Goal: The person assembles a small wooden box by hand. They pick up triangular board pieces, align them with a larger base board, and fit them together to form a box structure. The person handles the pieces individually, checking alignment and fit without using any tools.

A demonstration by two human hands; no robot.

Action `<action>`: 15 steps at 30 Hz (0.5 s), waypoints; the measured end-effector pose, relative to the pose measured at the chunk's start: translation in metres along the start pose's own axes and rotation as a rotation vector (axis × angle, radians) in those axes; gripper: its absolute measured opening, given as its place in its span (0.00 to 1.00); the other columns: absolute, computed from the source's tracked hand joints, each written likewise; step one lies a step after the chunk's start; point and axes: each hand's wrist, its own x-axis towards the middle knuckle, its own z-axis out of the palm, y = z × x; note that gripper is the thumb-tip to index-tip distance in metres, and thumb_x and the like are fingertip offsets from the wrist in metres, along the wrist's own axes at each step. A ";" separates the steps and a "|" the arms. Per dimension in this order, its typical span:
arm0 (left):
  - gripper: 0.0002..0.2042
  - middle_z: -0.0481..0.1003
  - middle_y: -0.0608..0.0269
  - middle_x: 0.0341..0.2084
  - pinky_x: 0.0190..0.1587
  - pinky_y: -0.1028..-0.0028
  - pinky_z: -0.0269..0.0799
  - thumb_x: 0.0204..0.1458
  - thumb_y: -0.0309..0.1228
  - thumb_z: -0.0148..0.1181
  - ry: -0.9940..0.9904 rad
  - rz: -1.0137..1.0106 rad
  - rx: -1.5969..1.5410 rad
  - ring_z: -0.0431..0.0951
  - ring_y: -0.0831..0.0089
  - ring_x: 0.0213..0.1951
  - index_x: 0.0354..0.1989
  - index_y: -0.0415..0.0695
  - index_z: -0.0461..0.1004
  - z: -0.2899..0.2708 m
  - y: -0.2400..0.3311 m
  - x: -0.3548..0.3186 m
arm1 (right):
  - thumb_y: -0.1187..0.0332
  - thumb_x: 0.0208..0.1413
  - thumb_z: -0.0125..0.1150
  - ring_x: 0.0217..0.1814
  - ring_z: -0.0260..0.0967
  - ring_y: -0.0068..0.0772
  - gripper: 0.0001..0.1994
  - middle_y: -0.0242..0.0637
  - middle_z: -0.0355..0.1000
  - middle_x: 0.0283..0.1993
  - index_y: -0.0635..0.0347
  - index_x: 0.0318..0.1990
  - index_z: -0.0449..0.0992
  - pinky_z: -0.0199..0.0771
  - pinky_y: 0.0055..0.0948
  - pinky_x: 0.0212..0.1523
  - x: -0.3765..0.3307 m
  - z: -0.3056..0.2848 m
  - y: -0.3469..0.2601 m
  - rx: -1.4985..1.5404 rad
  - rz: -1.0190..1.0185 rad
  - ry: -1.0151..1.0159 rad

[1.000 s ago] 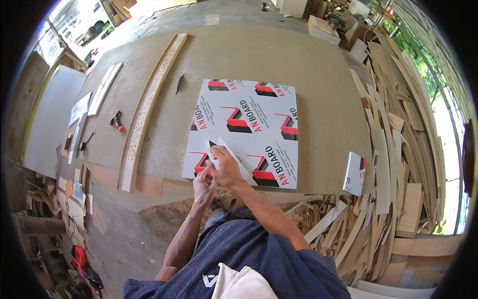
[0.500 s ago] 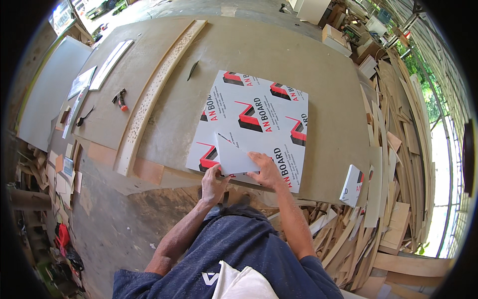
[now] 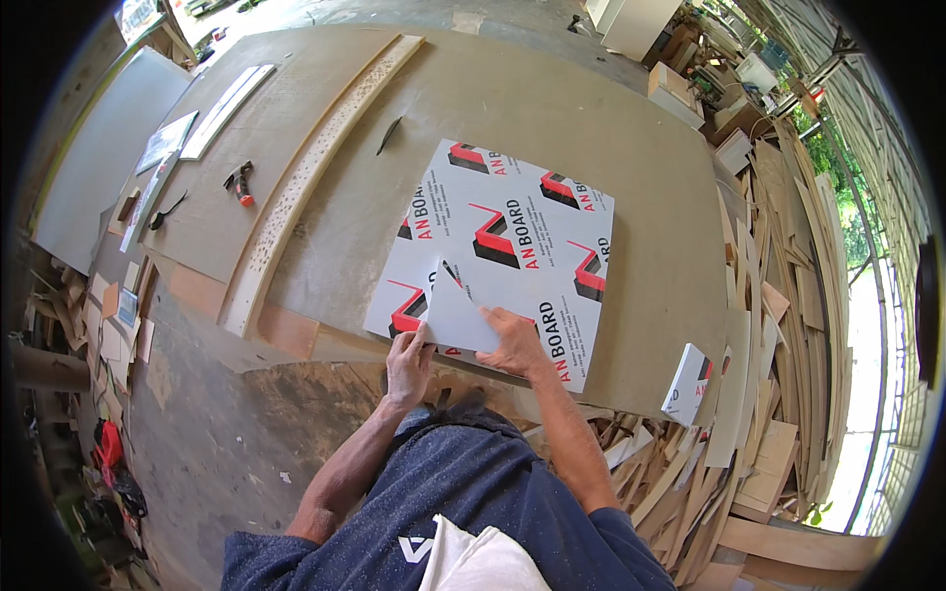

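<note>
— Left grip pinching the near-left corner of the white board; right grip flat on the peeled film flap, fingers spread

— Could tear if pulled unevenly, or drag the board off the table edge

— Versus a second ago: flap wider, right hand lower, board unmoved

A broad brown tabletop fills the middle of the workshop, its near edge rough and worn. A long pale wooden strip lies across its left part, with a small red-handled tool farther left. Beyond the left edge, grey sheets lie flat. The floor near left is dusty concrete. On the right, offcuts of plywood pile up, and daylight with green leaves shows behind them
</note>
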 end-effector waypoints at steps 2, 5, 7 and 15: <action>0.24 0.75 0.53 0.42 0.43 0.65 0.77 0.55 0.20 0.66 0.036 -0.003 -0.029 0.79 0.59 0.39 0.62 0.40 0.74 -0.004 -0.005 -0.002 | 0.62 0.38 0.74 0.51 0.75 0.52 0.39 0.53 0.74 0.48 0.71 0.60 0.72 0.79 0.41 0.52 -0.003 0.007 -0.011 0.000 0.012 0.011; 0.23 0.75 0.54 0.43 0.44 0.66 0.77 0.56 0.20 0.65 -0.012 -0.048 -0.059 0.79 0.59 0.40 0.62 0.41 0.75 -0.016 -0.009 -0.003 | 0.62 0.37 0.76 0.51 0.74 0.53 0.40 0.53 0.72 0.49 0.73 0.61 0.70 0.78 0.42 0.52 -0.008 0.020 -0.022 -0.017 0.015 0.057; 0.24 0.75 0.54 0.42 0.44 0.66 0.76 0.55 0.17 0.62 -0.011 -0.054 -0.085 0.79 0.60 0.40 0.62 0.42 0.75 -0.021 -0.009 -0.003 | 0.63 0.36 0.77 0.51 0.73 0.53 0.41 0.52 0.71 0.50 0.73 0.61 0.70 0.78 0.43 0.52 -0.009 0.029 -0.024 -0.041 0.018 0.095; 0.25 0.76 0.56 0.38 0.43 0.67 0.76 0.54 0.16 0.63 0.067 -0.041 -0.030 0.79 0.64 0.37 0.62 0.44 0.75 -0.020 -0.006 -0.001 | 0.64 0.35 0.78 0.52 0.69 0.52 0.41 0.51 0.70 0.49 0.71 0.61 0.70 0.74 0.43 0.56 -0.016 0.034 -0.034 -0.031 0.100 0.163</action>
